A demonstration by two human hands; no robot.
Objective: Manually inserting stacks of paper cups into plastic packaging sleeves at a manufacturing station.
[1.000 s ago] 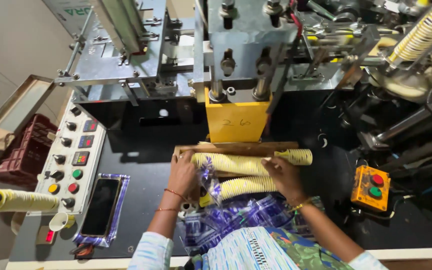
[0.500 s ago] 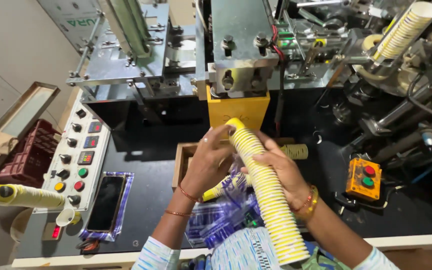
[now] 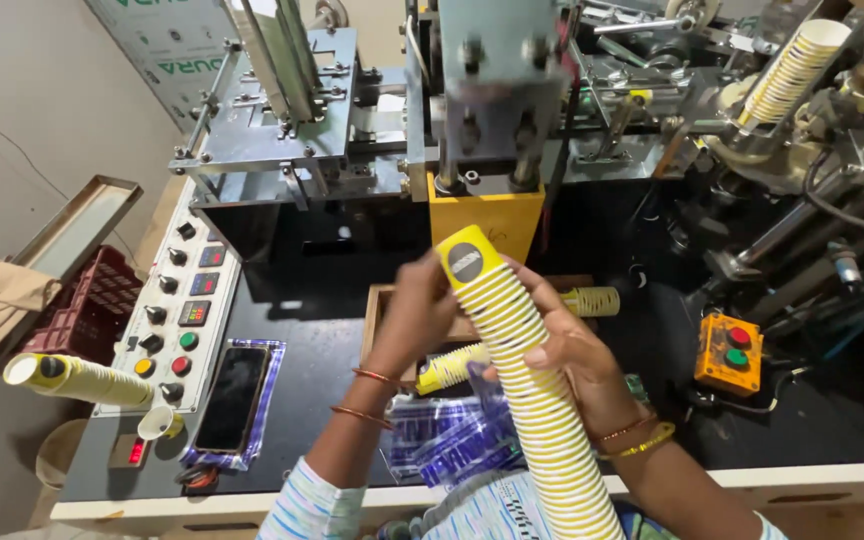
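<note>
Above wooden tray (image 3: 380, 300): both hands, L (image 3: 420, 312) & R (image 3: 574, 352), grip cup stack (image 3: 527, 375).

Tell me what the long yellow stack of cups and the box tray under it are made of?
The stack of cups looks like paper: thin, matte, printed rims nested tightly, gripped by the left hand and right hand. The tray looks like bare wood, going by its brown, dull edge, though little of it shows.
</note>
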